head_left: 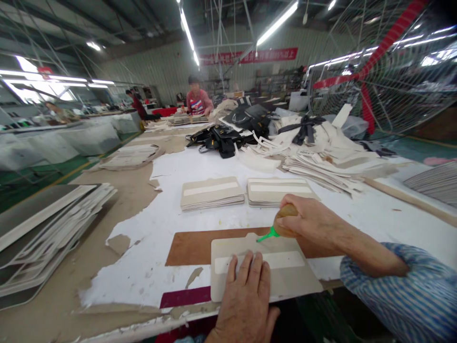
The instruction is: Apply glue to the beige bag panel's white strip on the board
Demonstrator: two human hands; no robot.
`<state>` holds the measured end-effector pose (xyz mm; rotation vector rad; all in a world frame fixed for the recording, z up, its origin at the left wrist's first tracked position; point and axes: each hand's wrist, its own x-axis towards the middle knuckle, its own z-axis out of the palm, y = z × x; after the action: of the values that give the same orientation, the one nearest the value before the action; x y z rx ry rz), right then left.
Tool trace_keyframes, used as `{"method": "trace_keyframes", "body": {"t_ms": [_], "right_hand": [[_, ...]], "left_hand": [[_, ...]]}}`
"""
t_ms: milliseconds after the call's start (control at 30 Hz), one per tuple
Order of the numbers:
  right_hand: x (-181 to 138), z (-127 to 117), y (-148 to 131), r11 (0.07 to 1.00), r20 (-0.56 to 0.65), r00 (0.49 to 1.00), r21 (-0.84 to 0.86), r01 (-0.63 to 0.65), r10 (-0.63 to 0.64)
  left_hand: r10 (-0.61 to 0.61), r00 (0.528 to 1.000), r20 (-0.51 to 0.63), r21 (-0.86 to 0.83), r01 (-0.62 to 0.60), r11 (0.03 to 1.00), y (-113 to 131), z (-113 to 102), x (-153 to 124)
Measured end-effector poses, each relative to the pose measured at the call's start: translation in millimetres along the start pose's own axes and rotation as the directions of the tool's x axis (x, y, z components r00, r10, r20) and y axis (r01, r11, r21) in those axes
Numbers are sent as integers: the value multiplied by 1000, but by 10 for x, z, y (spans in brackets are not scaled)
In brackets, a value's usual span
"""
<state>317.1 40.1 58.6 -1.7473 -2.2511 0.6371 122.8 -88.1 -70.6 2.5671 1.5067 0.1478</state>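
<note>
**Glue nozzle at the top edge of one panel, two stacks beside it**

The white-covered table (178,214) carries everything, its paper torn away at 9 o'clock. Largest on it: a loose heap of cream cut pieces (328,152) at 1 o'clock, a black pile of bags (228,136) at 12, and grey sheets (46,233) fanned at 9.

Nearer, two neat stacks of panels lie side by side, each with a white strip on top: the left stack (211,193) and the right stack (276,191). Whether they are finished or waiting I cannot tell.

One single beige panel (285,281) lies at 6 o'clock on a brown board (189,247). The left hand (246,297) presses it flat, fingers spread, gripping nothing. The right hand (310,221) is clenched around a brown squeeze bottle (285,220), its green nozzle (267,235) touching the panel's top edge. The work on this piece looks barely begun.

One co-worker (197,99) sits at 12 o'clock.
</note>
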Motion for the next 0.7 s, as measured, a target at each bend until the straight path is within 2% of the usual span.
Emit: {"method": "trace_keyframes", "body": {"t_ms": [333, 700], "right_hand": [[-56, -58, 412, 997, -66, 995, -13, -79, 78], [-191, -151, 835, 979, -115, 977, 118, -169, 182]], "left_hand": [[17, 999, -45, 38, -16, 999, -25, 47, -14], [29, 995, -91, 77, -22, 997, -51, 76, -36]]}}
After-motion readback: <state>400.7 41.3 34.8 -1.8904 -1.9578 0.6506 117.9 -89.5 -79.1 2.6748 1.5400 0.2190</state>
